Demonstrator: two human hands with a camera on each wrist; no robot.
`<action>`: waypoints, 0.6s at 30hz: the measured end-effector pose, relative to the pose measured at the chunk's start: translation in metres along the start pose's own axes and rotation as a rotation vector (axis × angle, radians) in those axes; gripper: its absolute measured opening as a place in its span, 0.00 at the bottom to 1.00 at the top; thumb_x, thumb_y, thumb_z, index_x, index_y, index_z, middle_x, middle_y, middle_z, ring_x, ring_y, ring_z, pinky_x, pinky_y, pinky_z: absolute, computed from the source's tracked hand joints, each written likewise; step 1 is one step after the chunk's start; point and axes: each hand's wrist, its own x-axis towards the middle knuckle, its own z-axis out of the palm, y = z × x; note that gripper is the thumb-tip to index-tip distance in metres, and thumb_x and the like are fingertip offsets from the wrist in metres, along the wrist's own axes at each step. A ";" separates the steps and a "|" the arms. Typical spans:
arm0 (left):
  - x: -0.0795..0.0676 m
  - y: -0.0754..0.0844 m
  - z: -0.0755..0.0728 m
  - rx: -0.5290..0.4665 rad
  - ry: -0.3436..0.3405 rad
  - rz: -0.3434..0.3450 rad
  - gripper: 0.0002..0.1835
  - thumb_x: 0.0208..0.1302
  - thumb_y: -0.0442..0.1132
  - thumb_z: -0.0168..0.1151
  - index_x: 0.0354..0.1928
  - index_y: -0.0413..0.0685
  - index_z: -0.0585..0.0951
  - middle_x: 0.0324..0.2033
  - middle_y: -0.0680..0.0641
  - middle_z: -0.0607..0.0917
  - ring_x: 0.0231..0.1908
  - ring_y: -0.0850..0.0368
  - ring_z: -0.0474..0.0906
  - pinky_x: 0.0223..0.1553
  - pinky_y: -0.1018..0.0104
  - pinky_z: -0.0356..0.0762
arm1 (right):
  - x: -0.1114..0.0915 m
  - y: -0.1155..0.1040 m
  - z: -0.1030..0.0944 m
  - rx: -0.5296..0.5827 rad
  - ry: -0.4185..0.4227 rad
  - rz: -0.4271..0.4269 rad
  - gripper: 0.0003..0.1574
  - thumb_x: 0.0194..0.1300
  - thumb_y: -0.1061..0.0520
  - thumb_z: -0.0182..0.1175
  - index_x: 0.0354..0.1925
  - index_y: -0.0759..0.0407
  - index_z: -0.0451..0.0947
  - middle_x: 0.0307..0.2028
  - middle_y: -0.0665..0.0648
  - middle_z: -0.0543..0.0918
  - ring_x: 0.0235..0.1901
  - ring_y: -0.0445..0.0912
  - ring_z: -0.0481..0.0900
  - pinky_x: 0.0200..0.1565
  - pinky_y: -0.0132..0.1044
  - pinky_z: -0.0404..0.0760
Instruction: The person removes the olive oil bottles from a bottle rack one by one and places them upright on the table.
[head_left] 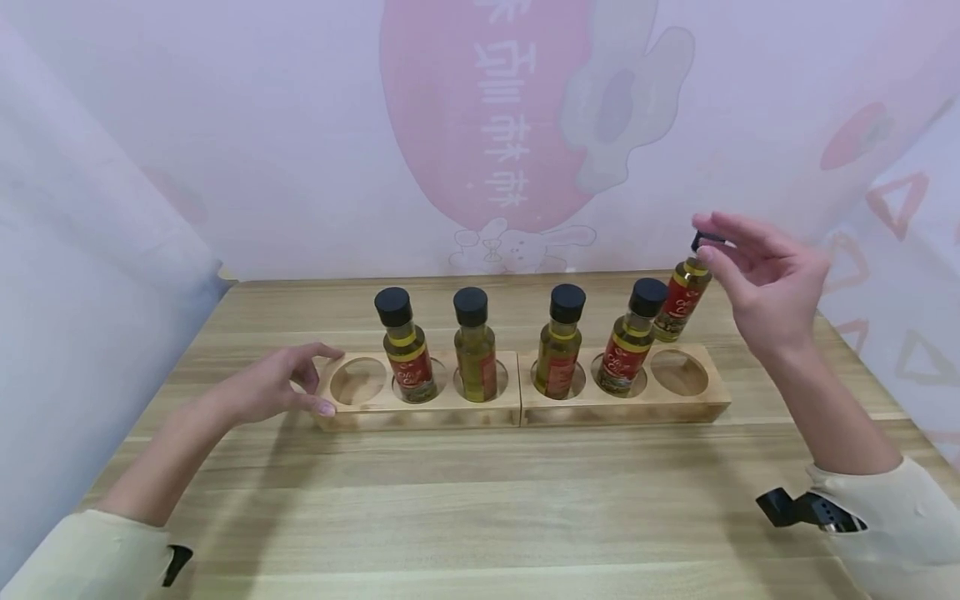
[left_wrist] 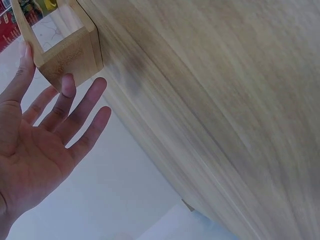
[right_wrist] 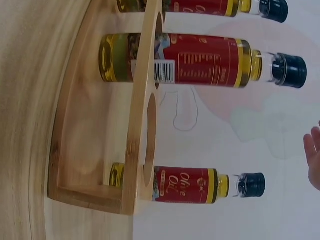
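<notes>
Two wooden bottle racks, a left rack (head_left: 427, 418) and a right rack (head_left: 622, 414), stand end to end. My left hand (head_left: 277, 385) spans the left rack's outer end, thumb at the front corner and index finger at the back; its other fingers spread loosely in the left wrist view. Behind the right rack stands an olive oil bottle (head_left: 681, 298) with a black cap. My right hand (head_left: 780, 279) overlaps that cap in the head view. In the right wrist view, a gap shows between its fingers (right_wrist: 314, 155) and the cap (right_wrist: 252, 185).
Several more oil bottles stand in the racks, including one bottle (head_left: 411, 367) in the left rack and another (head_left: 625, 354) in the right. Both outermost holes hold no bottle. A printed white curtain (head_left: 300, 150) hangs behind the wooden table (head_left: 480, 500).
</notes>
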 end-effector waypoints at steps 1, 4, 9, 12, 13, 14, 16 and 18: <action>0.000 0.000 0.000 0.002 0.000 0.003 0.42 0.56 0.44 0.80 0.67 0.29 0.71 0.28 0.52 0.79 0.31 0.60 0.76 0.38 0.65 0.75 | -0.002 0.000 0.001 -0.001 -0.048 0.005 0.20 0.58 0.83 0.63 0.51 0.83 0.80 0.45 0.63 0.90 0.46 0.48 0.89 0.51 0.33 0.83; 0.000 -0.001 0.000 0.002 0.004 0.014 0.42 0.57 0.44 0.80 0.67 0.28 0.71 0.28 0.52 0.79 0.31 0.60 0.76 0.39 0.64 0.77 | -0.007 0.001 0.004 -0.051 -0.199 0.058 0.22 0.60 0.82 0.62 0.53 0.80 0.80 0.49 0.61 0.89 0.48 0.46 0.88 0.52 0.31 0.82; -0.001 0.000 0.000 0.004 -0.002 0.008 0.43 0.57 0.44 0.79 0.68 0.28 0.71 0.28 0.52 0.78 0.31 0.60 0.75 0.39 0.64 0.78 | -0.016 0.004 0.007 -0.214 -0.369 0.132 0.22 0.63 0.77 0.64 0.56 0.76 0.81 0.51 0.53 0.89 0.50 0.42 0.86 0.49 0.27 0.80; 0.000 0.001 0.000 0.007 -0.008 0.002 0.43 0.57 0.44 0.79 0.68 0.28 0.70 0.28 0.52 0.78 0.31 0.59 0.74 0.38 0.64 0.76 | -0.020 0.007 0.007 -0.222 -0.417 0.177 0.22 0.64 0.77 0.65 0.57 0.77 0.80 0.51 0.54 0.89 0.50 0.41 0.86 0.52 0.27 0.81; 0.000 0.001 0.000 0.009 -0.009 0.000 0.43 0.57 0.44 0.79 0.68 0.28 0.70 0.28 0.52 0.78 0.31 0.60 0.74 0.38 0.64 0.76 | -0.021 0.008 0.007 -0.212 -0.427 0.187 0.23 0.63 0.78 0.65 0.57 0.77 0.79 0.51 0.55 0.89 0.50 0.42 0.86 0.52 0.28 0.81; 0.000 0.002 0.000 0.010 -0.011 -0.002 0.43 0.58 0.44 0.79 0.68 0.28 0.70 0.28 0.52 0.78 0.31 0.60 0.74 0.38 0.64 0.76 | -0.021 0.009 0.007 -0.192 -0.433 0.198 0.23 0.63 0.78 0.65 0.57 0.78 0.79 0.51 0.56 0.88 0.50 0.43 0.87 0.52 0.29 0.82; 0.000 0.002 0.000 0.020 -0.013 0.003 0.43 0.58 0.44 0.79 0.68 0.28 0.70 0.29 0.52 0.78 0.31 0.60 0.74 0.38 0.64 0.77 | -0.022 0.011 0.006 -0.160 -0.439 0.213 0.24 0.63 0.79 0.65 0.58 0.79 0.78 0.50 0.59 0.88 0.49 0.44 0.88 0.52 0.31 0.82; 0.001 0.004 0.000 0.023 -0.018 -0.005 0.43 0.58 0.45 0.79 0.68 0.28 0.70 0.29 0.52 0.78 0.31 0.59 0.74 0.38 0.64 0.77 | -0.023 0.013 0.005 -0.146 -0.435 0.223 0.25 0.62 0.79 0.65 0.58 0.79 0.78 0.50 0.60 0.89 0.49 0.45 0.88 0.52 0.32 0.82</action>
